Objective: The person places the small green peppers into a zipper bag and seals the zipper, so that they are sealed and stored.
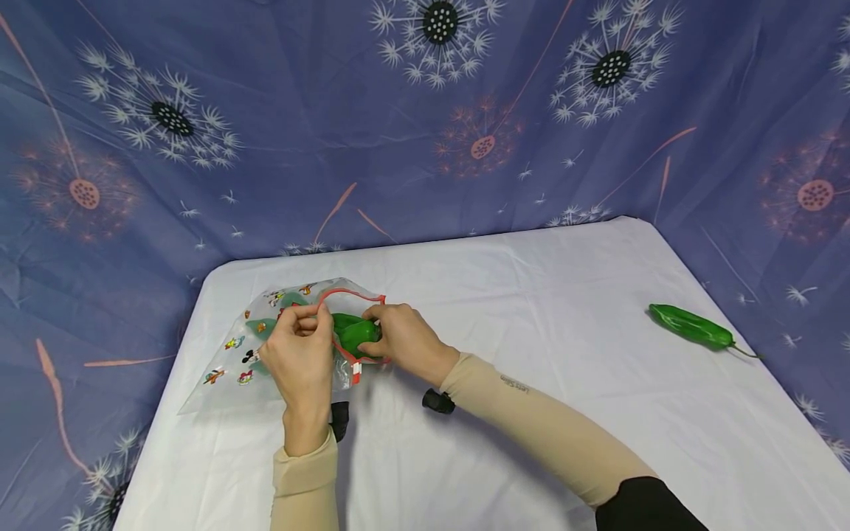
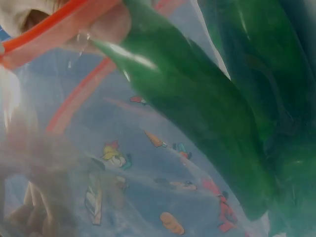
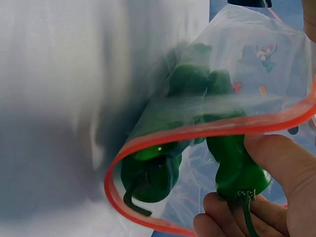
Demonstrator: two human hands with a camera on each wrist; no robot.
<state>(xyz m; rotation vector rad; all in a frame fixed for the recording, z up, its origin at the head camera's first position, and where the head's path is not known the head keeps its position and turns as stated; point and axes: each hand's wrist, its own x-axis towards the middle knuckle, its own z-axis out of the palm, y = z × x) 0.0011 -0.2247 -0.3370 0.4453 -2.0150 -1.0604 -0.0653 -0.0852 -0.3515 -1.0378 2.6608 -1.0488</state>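
Note:
A clear zip bag [image 1: 222, 394] with a red-orange rim and small cartoon prints lies on the left of the table, its mouth held apart. My left hand [image 1: 299, 361] pinches the rim at the top of the mouth. My right hand [image 1: 413, 335] grips a green chili pepper [image 3: 237, 168] by its stem end, thumb on one side and fingers on the other. Most of that pepper is inside the bag; its stem points out. Another green pepper [image 3: 150, 180] lies in the bag beside it, stem toward the opening. In the left wrist view the held pepper [image 2: 192, 98] shows through the plastic.
One more long green pepper [image 1: 693, 327] lies near the right edge of the white-covered table [image 1: 531, 295]. A patterned blue-purple cloth [image 1: 299, 147] hangs behind and along the sides. Black wrist-camera pieces [image 1: 438, 401] show beneath both wrists.

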